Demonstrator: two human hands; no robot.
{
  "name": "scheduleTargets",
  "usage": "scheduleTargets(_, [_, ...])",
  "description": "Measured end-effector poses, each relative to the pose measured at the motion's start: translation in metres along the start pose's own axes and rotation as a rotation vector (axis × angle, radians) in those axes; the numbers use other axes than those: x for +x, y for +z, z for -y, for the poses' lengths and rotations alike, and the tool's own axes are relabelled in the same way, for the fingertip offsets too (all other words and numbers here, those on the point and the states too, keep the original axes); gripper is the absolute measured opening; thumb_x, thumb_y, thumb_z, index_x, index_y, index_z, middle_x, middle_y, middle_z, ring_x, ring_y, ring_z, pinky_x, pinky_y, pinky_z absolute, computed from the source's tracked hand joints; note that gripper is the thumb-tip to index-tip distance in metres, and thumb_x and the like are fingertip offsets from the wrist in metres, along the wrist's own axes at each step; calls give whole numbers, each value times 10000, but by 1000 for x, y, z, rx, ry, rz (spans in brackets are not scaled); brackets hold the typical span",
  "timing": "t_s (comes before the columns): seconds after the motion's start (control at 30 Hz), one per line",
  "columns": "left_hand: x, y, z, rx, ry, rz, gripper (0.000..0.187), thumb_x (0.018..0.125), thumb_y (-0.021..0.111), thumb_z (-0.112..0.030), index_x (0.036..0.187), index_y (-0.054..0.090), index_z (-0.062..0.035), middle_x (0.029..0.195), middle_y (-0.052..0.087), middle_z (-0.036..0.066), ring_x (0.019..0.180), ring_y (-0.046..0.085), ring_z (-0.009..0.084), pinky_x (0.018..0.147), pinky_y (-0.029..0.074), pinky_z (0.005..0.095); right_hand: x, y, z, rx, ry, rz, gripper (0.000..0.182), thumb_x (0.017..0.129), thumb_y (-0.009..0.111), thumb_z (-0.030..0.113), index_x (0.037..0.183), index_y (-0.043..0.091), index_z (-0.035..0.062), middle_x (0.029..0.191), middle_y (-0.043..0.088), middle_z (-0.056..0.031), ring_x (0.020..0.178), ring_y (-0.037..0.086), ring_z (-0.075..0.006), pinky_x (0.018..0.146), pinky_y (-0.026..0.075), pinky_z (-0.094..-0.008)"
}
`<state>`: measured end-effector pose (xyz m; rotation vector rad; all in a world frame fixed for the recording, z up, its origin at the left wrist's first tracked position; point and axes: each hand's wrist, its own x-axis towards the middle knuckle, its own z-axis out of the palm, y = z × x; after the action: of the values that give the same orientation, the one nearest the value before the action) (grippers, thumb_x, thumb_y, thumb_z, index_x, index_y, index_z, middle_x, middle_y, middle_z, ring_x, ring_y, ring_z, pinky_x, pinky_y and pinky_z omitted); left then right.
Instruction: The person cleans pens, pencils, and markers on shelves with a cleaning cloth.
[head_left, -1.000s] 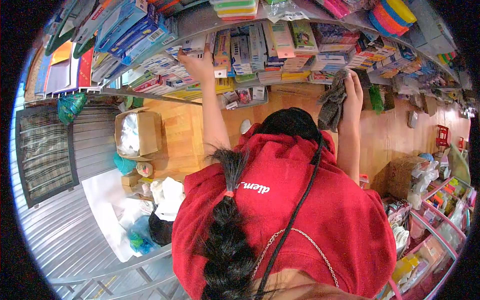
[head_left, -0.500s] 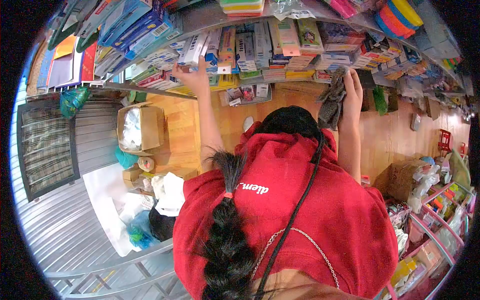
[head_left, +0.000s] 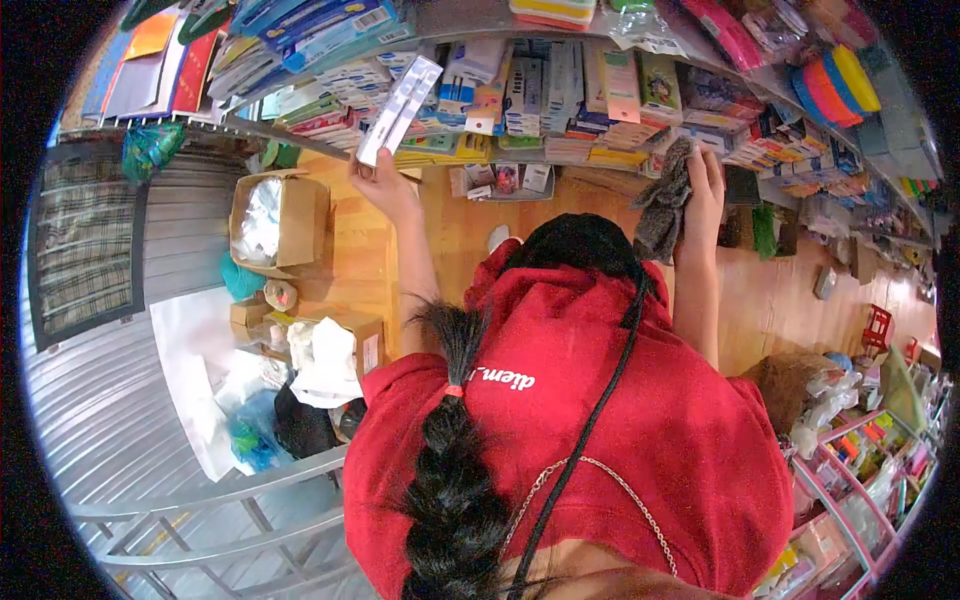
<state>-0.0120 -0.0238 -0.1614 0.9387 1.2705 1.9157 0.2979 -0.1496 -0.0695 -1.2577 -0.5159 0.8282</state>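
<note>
My left hand (head_left: 386,190) is closed on the lower end of a long, narrow white box (head_left: 402,108), tilted upright in front of the shelf (head_left: 560,152). Rows of flat packages and upright boxes (head_left: 524,95) stand behind it. A crumpled dark grey cloth (head_left: 664,205) hangs from my right hand (head_left: 704,190), whose fingers are wrapped round it just before the shelf's lower edge. The printing on the white box is too small to read.
Below the shelf a grey bin (head_left: 503,183) sits on the wooden floor. An open cardboard box (head_left: 300,225) stands at the left. Bags and papers lie beyond a metal rail (head_left: 230,497). A rack of small goods (head_left: 850,450) is at the lower right.
My left hand has drawn the white box away from the shelf row and tilted it. The view has shifted slightly left. My right hand still holds the grey cloth.
</note>
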Motion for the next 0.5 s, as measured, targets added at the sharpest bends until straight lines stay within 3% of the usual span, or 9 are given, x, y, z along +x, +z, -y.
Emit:
scheduleTargets(0.17, [4, -15, -14, -180, -57, 26, 471, 839, 529, -134, 1171, 252, 50, 1098, 449, 193, 999, 488, 232, 890, 421, 342, -1, 19, -7, -8, 36, -6, 195, 878, 484, 196, 937, 555, 24, 918, 545, 9, 865, 461, -67, 784, 343, -197])
scheduleTargets(0.27, [7, -19, -14, -214, -117, 11, 462, 836, 534, -139, 1149, 255, 56, 1083, 458, 202, 982, 509, 247, 896, 427, 348, 12, 36, -33, -226, -69, 80, 320, 871, 493, 279, 1028, 551, 6, 945, 553, -30, 870, 468, -107, 797, 352, -218])
scheduleTargets(0.33, [10, -16, -8, -236, -153, 0, 464, 833, 540, -142, 1138, 252, 57, 1082, 457, 208, 983, 514, 256, 901, 425, 350, 58, 46, -98, -572, 9, 293, 508, 846, 485, 413, 1140, 500, 0, 1009, 555, -99, 922, 487, -171, 832, 364, -273])
scheduleTargets(0.4, [10, -15, -1, -255, -177, -13, 469, 831, 543, -145, 1131, 245, 59, 1085, 454, 214, 984, 518, 264, 900, 428, 355, 77, 75, -167, -520, 30, 364, 653, 813, 458, 523, 1203, 442, -1, 1068, 543, -178, 1011, 492, -265, 873, 358, -334])
scheduleTargets(0.5, [8, -15, -1, -207, -203, -25, 491, 830, 544, -155, 1138, 229, 62, 1093, 450, 218, 984, 518, 271, 902, 425, 362, 94, 98, -223, -694, 44, 306, 628, 816, 457, 506, 1166, 457, -15, 1062, 539, -234, 1035, 494, -337, 868, 368, -363])
